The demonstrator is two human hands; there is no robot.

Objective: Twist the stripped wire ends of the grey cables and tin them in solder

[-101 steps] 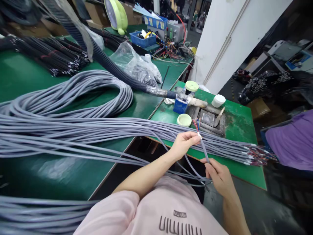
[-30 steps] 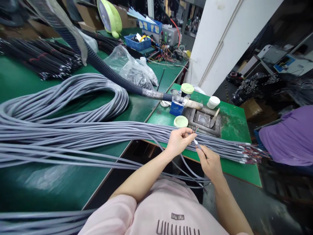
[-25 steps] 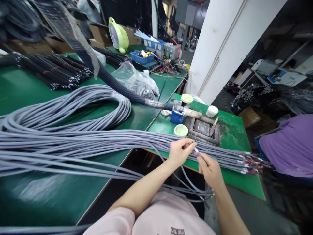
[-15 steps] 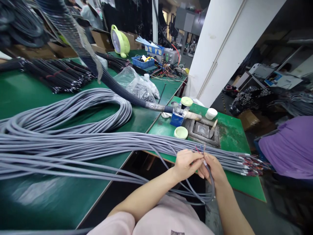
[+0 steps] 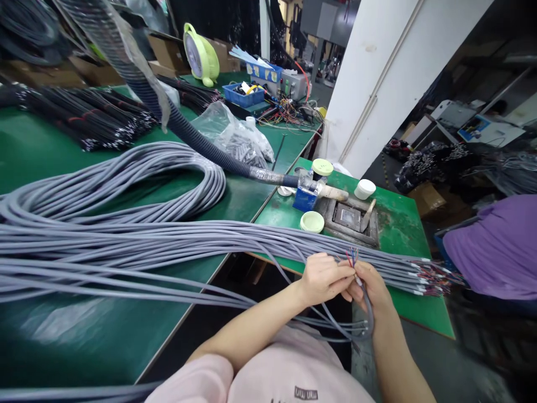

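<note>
My left hand (image 5: 325, 278) and my right hand (image 5: 369, 285) meet just below the table's front edge, both pinching the stripped end of one grey cable (image 5: 368, 309). Its coloured inner wires (image 5: 351, 258) fan upward between my fingertips. The cable loops down under my right hand toward my lap. Behind my hands a long bundle of grey cables (image 5: 168, 240) lies across the green tables, their stripped ends (image 5: 436, 275) pointing right.
A small green table (image 5: 403, 224) holds a metal solder pot (image 5: 350, 217), a blue block (image 5: 305, 197), pale lidded jars (image 5: 312, 221) and a black corrugated hose (image 5: 188, 131). Black wire bundles (image 5: 84, 115), a plastic bag (image 5: 239, 134) and a green fan (image 5: 200, 53) sit farther back. A person in purple (image 5: 495, 246) is at the right.
My hands came closer together and dropped slightly toward me. The cable end, earlier slanted between spread hands, now stands upright between my fingertips with its wires fanned.
</note>
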